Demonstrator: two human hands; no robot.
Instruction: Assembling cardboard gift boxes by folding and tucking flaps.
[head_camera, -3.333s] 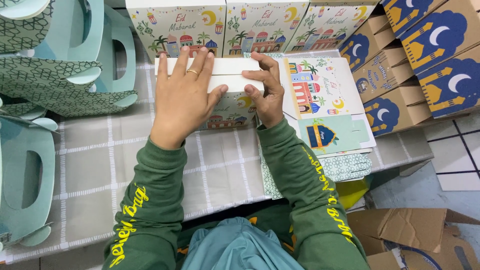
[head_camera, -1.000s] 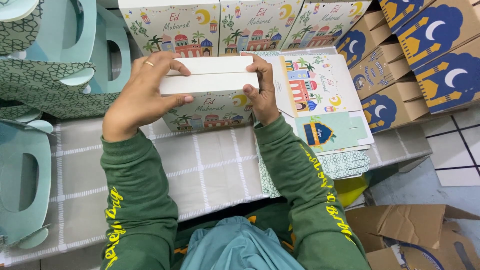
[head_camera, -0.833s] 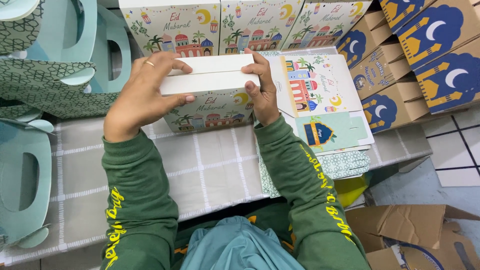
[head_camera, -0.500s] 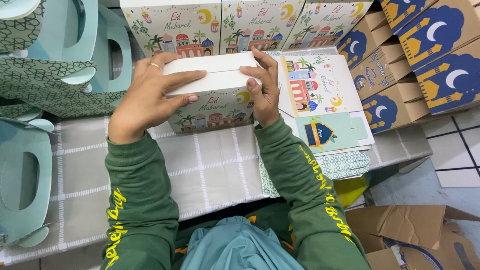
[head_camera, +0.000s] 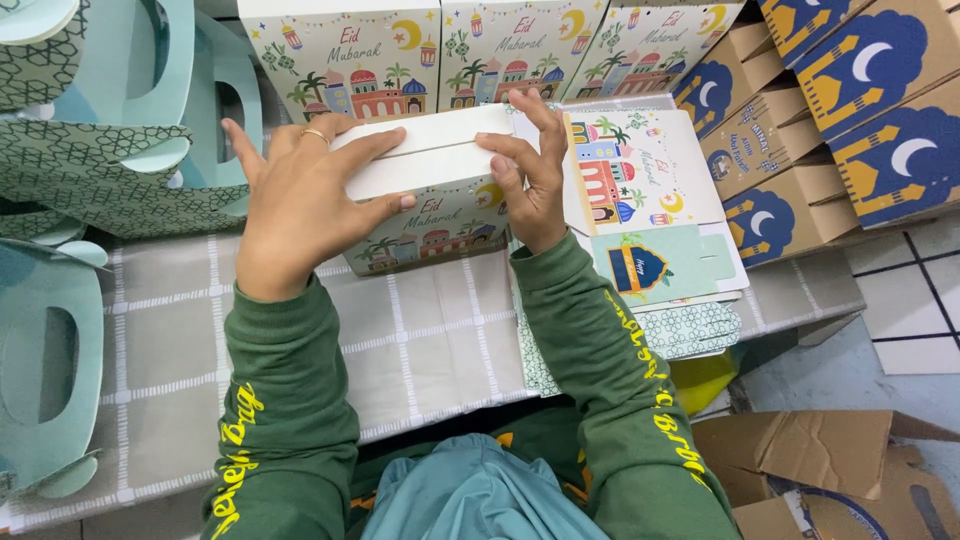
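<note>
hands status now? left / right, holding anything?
Left hand: open, fingers spread, palm pressed flat on the white top of the printed box.
Right hand: fingers curled around the box's right end, gripping it.
</note>
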